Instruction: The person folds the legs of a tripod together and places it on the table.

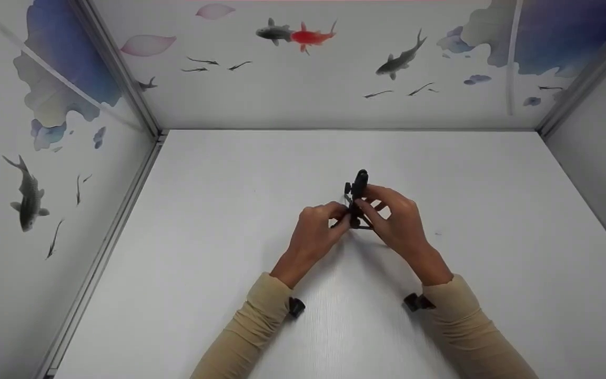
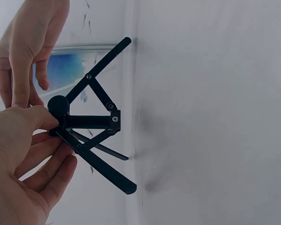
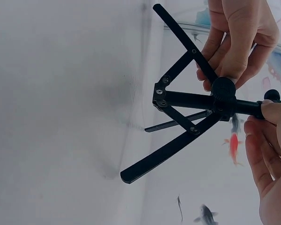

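Note:
A small black tripod (image 1: 360, 184) is held upright between both hands near the middle of the table, its three legs spread. In the left wrist view its flat legs (image 2: 107, 169) point toward the table, with hinged struts (image 2: 100, 93) joining them to the centre column. My left hand (image 1: 311, 234) pinches the hub beside a round knob (image 2: 58, 106), thumb on top and the other fingers beneath. Higher up, my right hand (image 1: 400, 221) grips the upper column (image 3: 247, 107) between thumb and fingers, just below a second small knob (image 3: 272, 95).
The white table (image 1: 203, 295) carries the hands' shadows. Panels printed with fish stand along the back (image 1: 334, 105) and both sides, meeting at metal corner rails (image 1: 124, 73). A small black camera sits at each wrist, such as the right one (image 1: 416, 302).

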{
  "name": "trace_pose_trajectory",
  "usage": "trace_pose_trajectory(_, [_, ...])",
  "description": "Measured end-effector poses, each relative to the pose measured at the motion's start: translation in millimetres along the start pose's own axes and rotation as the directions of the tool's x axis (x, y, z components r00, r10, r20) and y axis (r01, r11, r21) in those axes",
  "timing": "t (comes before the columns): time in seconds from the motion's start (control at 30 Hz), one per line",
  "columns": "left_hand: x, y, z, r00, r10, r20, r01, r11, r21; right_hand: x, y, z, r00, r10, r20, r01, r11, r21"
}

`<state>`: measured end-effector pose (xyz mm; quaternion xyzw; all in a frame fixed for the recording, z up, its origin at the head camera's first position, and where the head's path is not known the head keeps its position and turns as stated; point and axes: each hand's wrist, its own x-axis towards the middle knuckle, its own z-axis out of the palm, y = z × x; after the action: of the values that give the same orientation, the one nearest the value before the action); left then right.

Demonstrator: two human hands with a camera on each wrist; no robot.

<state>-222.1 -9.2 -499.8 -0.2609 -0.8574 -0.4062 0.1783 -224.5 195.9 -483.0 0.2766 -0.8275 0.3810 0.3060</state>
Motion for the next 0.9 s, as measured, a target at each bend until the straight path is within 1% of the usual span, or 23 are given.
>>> trace_pose_trajectory(0.37, [0.7, 0.6, -0.6, 1.000, 0.004, -0.010, -0.004, 1.000, -0.014, 1.6, -1.3, -0.8, 1.000, 0.011, 0.013, -0.011, 1.000, -0.008])
trace_pose_trajectory(0.6, [0.7, 0.2, 0.0, 1.000, 0.002, -0.015, -0.002, 1.000, -0.008, 1.3, -0.1, -0.3, 1.000, 0.001, 0.020, -0.001, 1.000, 0.002])
trace_pose_trajectory(0.9, [0.3, 0.9, -0.4, 0.999, 0.014, -0.034, -0.015, 1.000, -0.009, 0.1, -0.1, 0.1, 1.000, -0.009, 0.008, 0.008, 1.000, 0.014])
